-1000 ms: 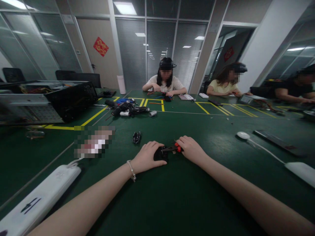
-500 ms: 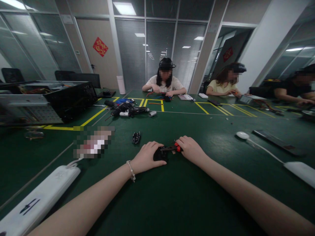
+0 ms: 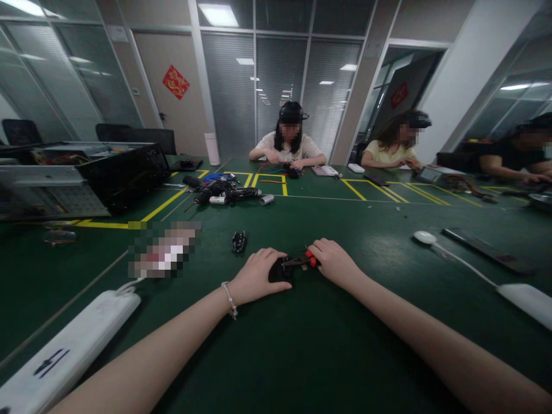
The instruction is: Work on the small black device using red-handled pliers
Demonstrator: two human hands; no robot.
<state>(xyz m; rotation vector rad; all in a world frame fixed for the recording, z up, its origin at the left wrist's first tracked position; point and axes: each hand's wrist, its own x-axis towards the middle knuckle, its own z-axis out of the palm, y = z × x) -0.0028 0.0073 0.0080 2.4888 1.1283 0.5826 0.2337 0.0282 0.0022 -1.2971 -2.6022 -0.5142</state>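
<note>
My left hand (image 3: 257, 276) rests on the green table (image 3: 302, 345) with its fingers curled over a small black part (image 3: 278, 271), pinning it down. My right hand (image 3: 334, 263) sits just to the right, closed around a small tool with red handles (image 3: 309, 258) whose dark tip reaches onto the black part. A second small black part (image 3: 238, 241) lies loose on the table a little left of and beyond my left hand.
A white power strip (image 3: 64, 351) lies near left, an open computer case (image 3: 86, 175) at far left. A heap of black parts and cylinders (image 3: 224, 192) sits mid-table. A white cable with puck (image 3: 426, 237) and a dark flat device (image 3: 483, 248) lie right. Three people work across the table.
</note>
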